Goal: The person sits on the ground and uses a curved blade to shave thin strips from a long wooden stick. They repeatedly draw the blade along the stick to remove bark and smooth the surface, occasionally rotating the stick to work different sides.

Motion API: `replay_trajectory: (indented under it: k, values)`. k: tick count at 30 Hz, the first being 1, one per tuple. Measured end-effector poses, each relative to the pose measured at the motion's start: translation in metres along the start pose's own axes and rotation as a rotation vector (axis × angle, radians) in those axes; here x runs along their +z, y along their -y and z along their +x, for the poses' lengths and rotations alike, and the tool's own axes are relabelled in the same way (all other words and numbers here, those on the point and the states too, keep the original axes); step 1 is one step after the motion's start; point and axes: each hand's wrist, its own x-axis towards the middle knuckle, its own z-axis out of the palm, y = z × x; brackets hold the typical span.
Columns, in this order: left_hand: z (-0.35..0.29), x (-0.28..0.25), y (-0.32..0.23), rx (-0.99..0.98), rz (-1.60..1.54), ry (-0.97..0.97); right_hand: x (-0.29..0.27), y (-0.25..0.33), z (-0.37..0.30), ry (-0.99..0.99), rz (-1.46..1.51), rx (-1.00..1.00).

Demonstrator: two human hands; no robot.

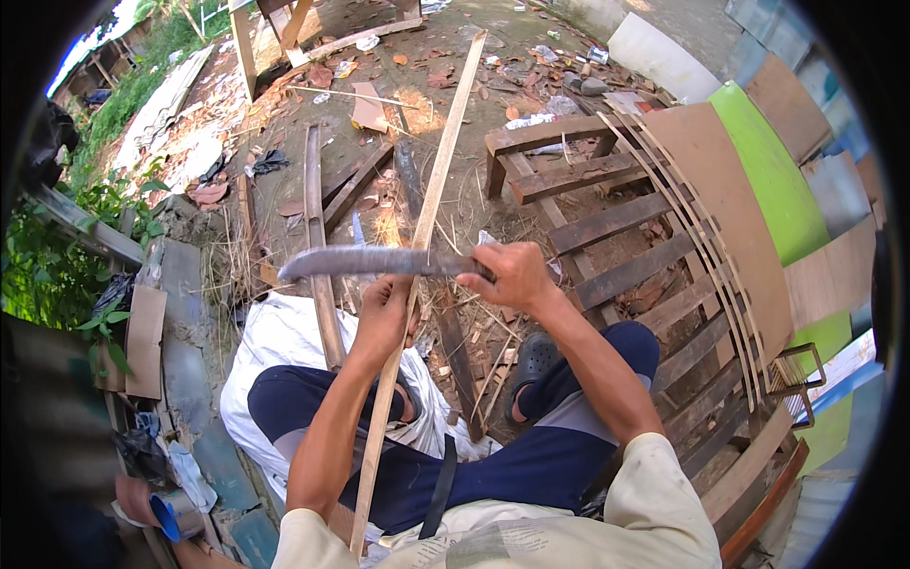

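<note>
The left hand (387,308) is curled round a long, thin, pale wooden strip (441,171), with no big gap showing between its fingers and the wood. The strip is in the middle of the scene. It slopes from the near side, over the person's left thigh, up to the far ground. The right hand (512,275) is wrapped tightly round the handle of a long, grey metal blade (355,263). The blade lies across the strip with its tip to the left. One cannot tell if it touches the wood or which way its sharp edge faces.

The left fingers are just on the near side of the blade, so they look too close. A safer hold would likely be lower down the strip. Small, slow pushes away from that hand should work better than big swings. The strip is thin and may wobble, so a firm hold matters. The knees, in dark blue trousers (379,474), should be well out of the blade's way.
</note>
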Motion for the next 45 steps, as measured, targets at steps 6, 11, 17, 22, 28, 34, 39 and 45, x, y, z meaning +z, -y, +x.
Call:
replay_trajectory:
  k: [6,11,17,22,28,34,39,45]
  values:
    - [-0.005,0.005,-0.009,0.025,-0.024,0.074,-0.01,-0.037,0.007,-0.035,-0.01,0.164]
    - [-0.008,0.01,-0.008,0.02,-0.051,0.157,-0.022,-0.091,0.027,-0.062,-0.085,0.35]
    - [-0.015,0.01,-0.012,0.02,-0.035,0.186,-0.053,-0.136,0.051,-0.094,-0.188,0.345]
    - [-0.022,0.005,-0.005,-0.003,-0.014,0.249,-0.076,-0.197,0.078,-0.164,-0.262,0.495]
    - [-0.017,0.005,-0.01,-0.05,-0.046,0.252,-0.101,-0.214,0.108,0.03,-0.399,0.802]
    - [-0.008,0.005,0.0,-0.066,-0.065,0.239,-0.076,-0.199,0.116,0.096,-0.418,0.766]
    - [-0.03,-0.006,0.0,-0.11,-0.15,0.303,-0.098,-0.22,0.1,0.146,-0.478,0.558]
    - [-0.033,-0.019,0.005,-0.075,-0.156,0.279,-0.112,-0.254,0.087,-0.06,-0.51,0.83]
